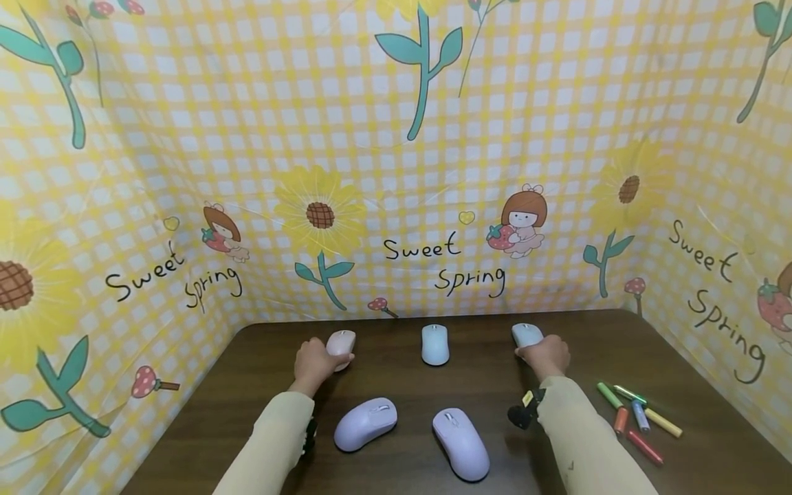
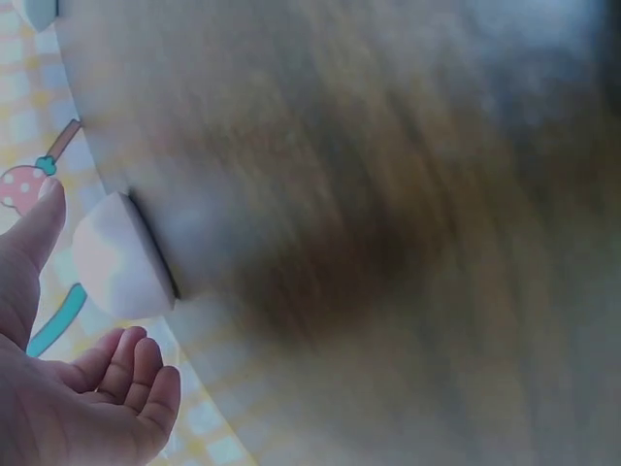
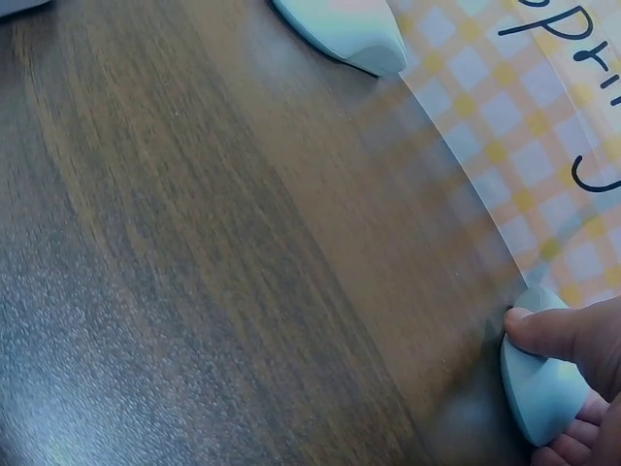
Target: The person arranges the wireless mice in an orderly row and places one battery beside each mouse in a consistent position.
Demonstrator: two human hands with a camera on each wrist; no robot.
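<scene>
At the back left of the table, a pale pink computer mouse (image 1: pixel 344 341) lies beside my left hand (image 1: pixel 314 364). The left wrist view has that mouse (image 2: pixel 121 264) between the raised thumb and the loosely bent fingers of the left hand (image 2: pixel 92 403), with gaps showing around it. My right hand (image 1: pixel 548 355) grips a light blue mouse (image 1: pixel 526 334) at the back right. Seen from the right wrist, the thumb presses one side of this mouse (image 3: pixel 545 393) and the fingers curl at the other side.
Another light blue mouse (image 1: pixel 436 345) lies at the back middle. Nearer are two lilac mice, one angled on the left (image 1: pixel 366 425) and one on the right (image 1: pixel 460 445). Several short coloured sticks (image 1: pixel 645 447) lie scattered right of my right sleeve. A checked cloth (image 1: pixel 396 172) walls the dark wooden table (image 1: pixel 396 385).
</scene>
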